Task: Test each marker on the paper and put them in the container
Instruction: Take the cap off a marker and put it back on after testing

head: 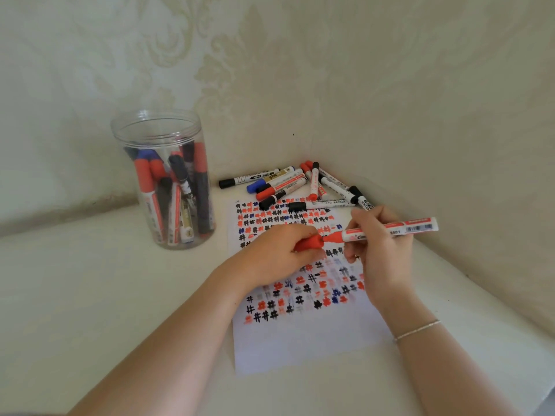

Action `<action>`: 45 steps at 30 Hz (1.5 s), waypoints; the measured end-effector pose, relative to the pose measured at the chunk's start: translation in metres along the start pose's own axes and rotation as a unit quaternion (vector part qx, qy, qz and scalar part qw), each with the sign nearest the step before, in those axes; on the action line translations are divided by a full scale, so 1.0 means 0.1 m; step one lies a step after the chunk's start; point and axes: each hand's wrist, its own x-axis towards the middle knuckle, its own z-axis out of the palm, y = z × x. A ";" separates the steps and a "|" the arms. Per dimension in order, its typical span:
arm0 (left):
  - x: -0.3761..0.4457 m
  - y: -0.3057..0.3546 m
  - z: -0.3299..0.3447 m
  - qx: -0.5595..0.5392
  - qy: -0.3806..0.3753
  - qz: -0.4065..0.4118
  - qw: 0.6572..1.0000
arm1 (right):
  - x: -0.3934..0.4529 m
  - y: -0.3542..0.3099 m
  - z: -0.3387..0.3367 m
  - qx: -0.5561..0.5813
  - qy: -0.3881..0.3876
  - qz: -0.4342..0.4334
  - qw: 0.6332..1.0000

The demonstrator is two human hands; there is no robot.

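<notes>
Over the paper (300, 340), her right hand (381, 250) pinches a red marker (390, 229); left hand (279, 253) fingers curl round its cap (310, 243). Left of the paper stands the container (163, 181).

place: a home room, most likely | evidence: cream damask-patterned wallpaper (210, 61) is seen on two walls meeting in a corner | surface: an off-white ledge-like tabletop (90, 295) is set into that corner | no office or lab fittings are shown
</notes>
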 end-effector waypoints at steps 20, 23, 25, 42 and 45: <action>-0.04 0.02 -0.10 -0.317 0.208 -0.123 0.917 | -0.12 -0.02 0.46 -0.016 -0.044 0.077 0.996; -0.07 -0.02 -0.12 -0.339 0.240 -0.140 0.899 | -0.16 0.00 0.59 -0.028 -0.053 0.048 0.997; -0.08 -0.04 -0.09 -0.342 0.247 -0.149 0.894 | -0.15 0.03 0.60 -0.046 -0.068 0.048 0.995; 0.05 -0.18 -0.23 -0.356 0.302 -0.124 0.876 | 0.42 -0.55 0.52 -0.277 -0.428 0.324 0.797; 0.02 -0.14 -0.22 -0.428 0.314 -0.095 0.842 | 0.47 -0.64 0.75 -0.527 -0.376 0.196 0.737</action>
